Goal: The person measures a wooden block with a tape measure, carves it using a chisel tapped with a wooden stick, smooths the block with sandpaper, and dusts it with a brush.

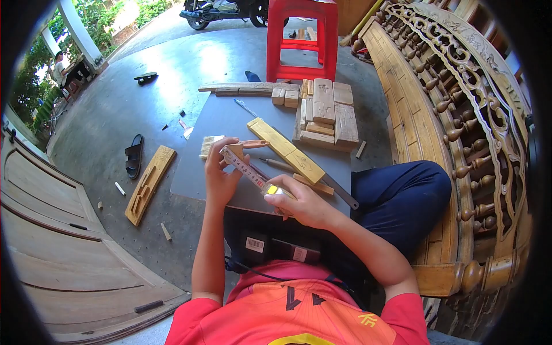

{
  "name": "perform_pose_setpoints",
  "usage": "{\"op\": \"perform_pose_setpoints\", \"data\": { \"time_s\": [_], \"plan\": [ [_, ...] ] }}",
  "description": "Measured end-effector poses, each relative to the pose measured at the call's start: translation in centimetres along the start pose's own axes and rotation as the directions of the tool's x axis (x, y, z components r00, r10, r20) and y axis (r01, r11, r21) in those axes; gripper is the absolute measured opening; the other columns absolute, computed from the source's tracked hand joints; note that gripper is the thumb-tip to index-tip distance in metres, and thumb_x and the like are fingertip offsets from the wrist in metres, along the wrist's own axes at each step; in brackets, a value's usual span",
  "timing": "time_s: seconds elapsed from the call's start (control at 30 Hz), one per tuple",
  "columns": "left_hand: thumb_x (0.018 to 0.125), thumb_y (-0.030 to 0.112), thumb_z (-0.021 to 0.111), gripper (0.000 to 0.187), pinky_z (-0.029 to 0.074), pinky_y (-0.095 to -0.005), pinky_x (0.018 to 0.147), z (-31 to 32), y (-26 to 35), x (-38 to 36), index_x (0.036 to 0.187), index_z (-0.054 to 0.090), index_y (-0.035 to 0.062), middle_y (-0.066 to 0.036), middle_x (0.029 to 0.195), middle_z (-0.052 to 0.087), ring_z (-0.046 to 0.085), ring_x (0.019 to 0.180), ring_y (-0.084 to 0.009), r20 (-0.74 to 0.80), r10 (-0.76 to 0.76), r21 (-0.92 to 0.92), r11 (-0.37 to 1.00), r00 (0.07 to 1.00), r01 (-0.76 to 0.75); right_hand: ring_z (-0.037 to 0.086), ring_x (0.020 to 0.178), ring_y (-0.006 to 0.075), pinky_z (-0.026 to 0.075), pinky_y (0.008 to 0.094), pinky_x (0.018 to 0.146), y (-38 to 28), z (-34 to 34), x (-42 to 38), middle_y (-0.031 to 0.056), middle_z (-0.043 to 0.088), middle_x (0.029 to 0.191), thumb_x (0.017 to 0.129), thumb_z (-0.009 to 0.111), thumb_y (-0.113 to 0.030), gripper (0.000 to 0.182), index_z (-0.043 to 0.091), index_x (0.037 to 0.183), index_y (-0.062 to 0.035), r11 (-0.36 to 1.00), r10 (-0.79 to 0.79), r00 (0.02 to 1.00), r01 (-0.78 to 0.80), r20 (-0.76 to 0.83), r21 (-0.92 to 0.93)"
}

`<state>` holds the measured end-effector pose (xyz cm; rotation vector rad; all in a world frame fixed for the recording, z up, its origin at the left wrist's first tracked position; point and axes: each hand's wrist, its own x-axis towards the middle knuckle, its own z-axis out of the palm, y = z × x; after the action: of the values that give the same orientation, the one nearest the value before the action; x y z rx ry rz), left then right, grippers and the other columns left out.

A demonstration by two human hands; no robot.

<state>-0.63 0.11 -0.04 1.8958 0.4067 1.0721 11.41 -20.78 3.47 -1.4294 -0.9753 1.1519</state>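
My left hand (221,172) pinches a small wooden block (233,152) above the grey board (192,167). A tape measure (275,190) is in my right hand (305,202), its white blade (248,171) drawn out to the block. Just behind the block lies a brush with pale bristles (211,146) and a brown handle. Beyond my right hand a long yellowish wooden piece (284,149) lies diagonally, with a dark metal strip (342,191) at its near end. A pointed tool (276,164) rests beside the wooden piece.
Wooden blocks (324,102) are stacked at the board's back right, before a red stool (302,72). A carved bench (425,144) stands right. A carved wooden piece (148,184) and a sandal (134,156) lie left on the floor. A person (62,69) sits far left.
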Motion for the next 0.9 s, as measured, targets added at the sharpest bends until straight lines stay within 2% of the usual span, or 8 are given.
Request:
{"op": "perform_pose_setpoints", "data": {
  "time_s": [0.43, 0.53, 0.63, 0.83, 0.9],
  "plan": [
    [0.087, 0.005, 0.083, 0.048, 0.061, -0.0340, 0.088, 0.0, -0.3, 0.0, 0.130, 0.063, 0.0105, -0.006, 0.127, 0.065, 0.068, 0.113, -0.0174, -0.004, 0.005, 0.004, 1.000, 1.000, -0.005, 0.062, 0.088, 0.0134, 0.056, 0.0306, 0.070, 0.3, 0.0, 0.1, 0.0091, 0.061, 0.101, 0.098, 0.066, -0.057, 0.065, 0.055, 0.134, -0.0035, 1.000, 0.021, 1.000, -0.021, -0.002, -0.012],
    [0.087, 0.005, 0.083, 0.048, 0.061, -0.0337, 0.088, 0.0, -0.1, 0.0, 0.130, 0.063, 0.0108, -0.006, 0.126, 0.066, 0.068, 0.113, -0.0173, -0.009, 0.004, 0.012, 1.000, 1.000, -0.004, 0.061, 0.089, 0.0122, 0.056, 0.0303, 0.076, -0.7, 0.0, -0.4, 0.0074, 0.058, 0.105, 0.103, 0.064, -0.042, 0.050, 0.052, 0.138, -0.0079, 1.000, 0.002, 1.000, -0.002, -0.014, -0.013],
    [0.086, 0.004, 0.083, 0.048, 0.061, -0.0334, 0.088, 0.0, -0.1, 0.0, 0.130, 0.064, 0.0105, -0.006, 0.126, 0.066, 0.068, 0.112, -0.0173, -0.006, 0.000, 0.026, 1.000, 1.000, 0.000, 0.061, 0.086, 0.0113, 0.055, 0.0289, 0.074, -0.6, 0.4, -0.4, 0.0065, 0.057, 0.102, 0.105, 0.061, -0.039, 0.043, 0.052, 0.136, -0.0108, 0.995, -0.097, 0.992, 0.095, -0.078, -0.033],
    [0.085, 0.002, 0.083, 0.048, 0.061, -0.0319, 0.087, 0.1, 0.4, 0.1, 0.129, 0.065, 0.0100, -0.006, 0.125, 0.066, 0.069, 0.111, -0.0166, -0.008, -0.016, 0.008, 1.000, 1.000, 0.017, 0.059, 0.084, 0.0093, 0.051, 0.0264, 0.070, -0.4, 0.2, -0.2, 0.0030, 0.057, 0.094, 0.107, 0.059, -0.035, 0.029, 0.054, 0.126, -0.0123, 0.997, -0.073, 0.997, 0.073, 0.019, -0.014],
    [0.085, 0.001, 0.083, 0.049, 0.061, -0.0313, 0.086, 0.2, 0.8, 0.2, 0.129, 0.065, 0.0101, -0.006, 0.125, 0.065, 0.069, 0.110, -0.0165, -0.013, -0.011, 0.005, 1.000, 1.000, 0.011, 0.058, 0.082, 0.0096, 0.051, 0.0266, 0.067, -0.4, 0.3, -0.3, 0.0044, 0.056, 0.099, 0.106, 0.060, -0.040, 0.034, 0.054, 0.124, -0.0118, 0.998, -0.071, 0.997, 0.071, 0.013, 0.004]
  ]
}}
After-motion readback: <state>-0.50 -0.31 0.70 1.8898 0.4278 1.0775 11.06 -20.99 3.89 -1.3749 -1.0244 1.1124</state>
